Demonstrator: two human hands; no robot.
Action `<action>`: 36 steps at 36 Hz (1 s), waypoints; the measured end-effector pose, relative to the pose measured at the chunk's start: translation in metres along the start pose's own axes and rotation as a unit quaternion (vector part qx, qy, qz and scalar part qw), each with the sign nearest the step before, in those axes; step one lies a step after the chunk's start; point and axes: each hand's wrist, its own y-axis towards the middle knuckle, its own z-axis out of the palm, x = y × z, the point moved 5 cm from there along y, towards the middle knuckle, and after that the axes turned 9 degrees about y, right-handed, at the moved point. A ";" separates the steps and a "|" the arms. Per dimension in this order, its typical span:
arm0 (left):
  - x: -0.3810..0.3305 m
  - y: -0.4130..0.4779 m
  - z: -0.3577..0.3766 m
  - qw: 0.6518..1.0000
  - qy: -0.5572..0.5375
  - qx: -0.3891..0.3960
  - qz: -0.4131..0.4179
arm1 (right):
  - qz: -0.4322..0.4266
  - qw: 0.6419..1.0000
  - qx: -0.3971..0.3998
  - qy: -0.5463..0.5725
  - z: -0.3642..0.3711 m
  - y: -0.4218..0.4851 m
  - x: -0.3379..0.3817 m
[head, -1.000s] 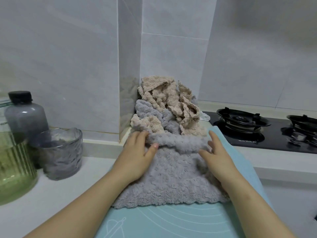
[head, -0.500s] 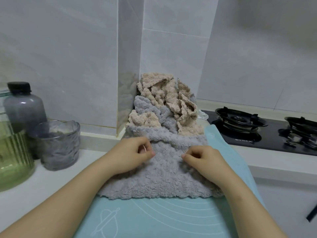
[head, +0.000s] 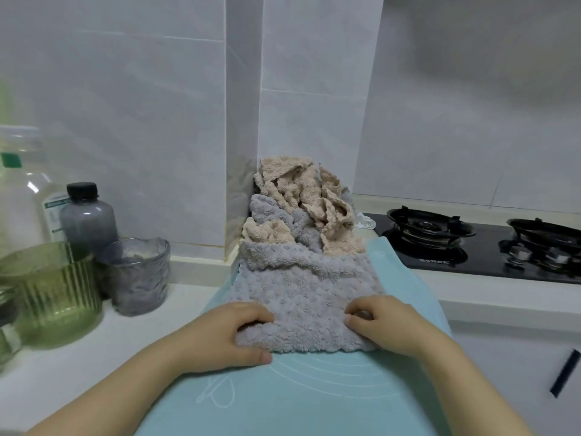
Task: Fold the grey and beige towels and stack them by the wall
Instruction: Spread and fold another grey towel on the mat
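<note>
Gripping the near edge of the grey towel (head: 301, 297), both hands show on my feed. The left hand (head: 232, 336) has its fingers curled on top and its thumb under the hem. The right hand (head: 388, 328) pinches the near right corner with curled fingers. The towel lies flat on a teal mat (head: 283, 401). Its far edge touches a crumpled pile (head: 298, 215) of beige and grey towels in the wall corner, and I cannot count the pieces in that pile. The mat carries white printed arcs and a rolling-pin outline. Small white lettering on the black hob (head: 440, 262) is too blurred to read. I count two burners, the right one cut off by the frame edge. On the counter (head: 176, 297) to the left stand two bottles: a grey bottle (head: 88, 218) with a black cap, and a clear bottle (head: 22, 190), partly cut off, its green label unreadable. Beside them are two glasses, a grey glass (head: 138, 275) and a green ribbed glass (head: 50, 294).
</note>
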 end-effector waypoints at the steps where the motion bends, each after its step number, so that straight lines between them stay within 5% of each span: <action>1: -0.001 -0.001 0.000 1.000 -0.002 -0.023 0.001 | 0.005 1.000 -0.005 -0.006 0.001 -0.004 -0.003; 8: -0.001 -0.007 -0.003 0.985 0.080 -0.151 -0.004 | 0.079 0.992 -0.098 0.012 0.004 -0.026 -0.018; 14: 0.019 -0.025 -0.005 0.989 -0.023 -0.129 -0.064 | 0.039 0.962 -0.147 0.227 -0.003 -0.044 -0.029; 18: 0.017 -0.034 -0.006 0.985 0.010 -0.155 -0.069 | 0.034 0.906 -0.171 0.385 -0.007 -0.056 -0.034; 23: 0.016 -0.041 -0.026 0.979 -0.002 -0.190 -0.079 | -0.001 0.883 -0.150 0.445 -0.014 -0.066 -0.030; 36: -0.004 -0.060 -0.040 0.994 -0.090 0.022 -0.066 | -0.003 0.859 -0.067 0.508 -0.019 -0.093 -0.027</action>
